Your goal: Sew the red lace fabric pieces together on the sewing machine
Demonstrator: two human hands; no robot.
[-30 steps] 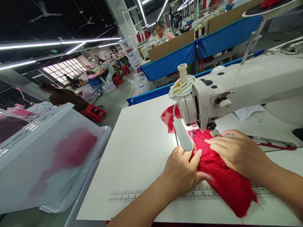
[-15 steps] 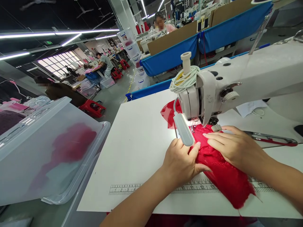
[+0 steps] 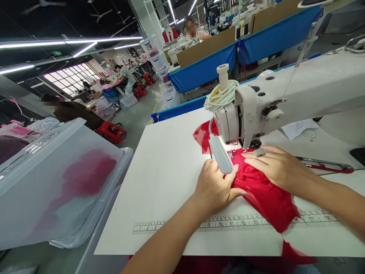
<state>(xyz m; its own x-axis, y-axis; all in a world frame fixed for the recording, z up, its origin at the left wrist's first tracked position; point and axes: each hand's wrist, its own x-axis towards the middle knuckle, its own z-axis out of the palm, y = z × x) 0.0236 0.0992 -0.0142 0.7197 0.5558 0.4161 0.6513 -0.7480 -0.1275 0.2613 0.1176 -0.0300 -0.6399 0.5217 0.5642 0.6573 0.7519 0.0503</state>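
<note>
White table (image 3: 171, 167), red lace (image 3: 265, 194) slanting needle-to-near-right

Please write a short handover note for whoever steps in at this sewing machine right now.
Left hand: flat on the red lace, at its left edge by the lamp.
Right hand: flat on the lace, right of the needle.
Lace: under the machine head; some lies out behind it, the rest trails across the ruler and over the table edge.
Done: part fed through.
Left: the trailing length.
</note>
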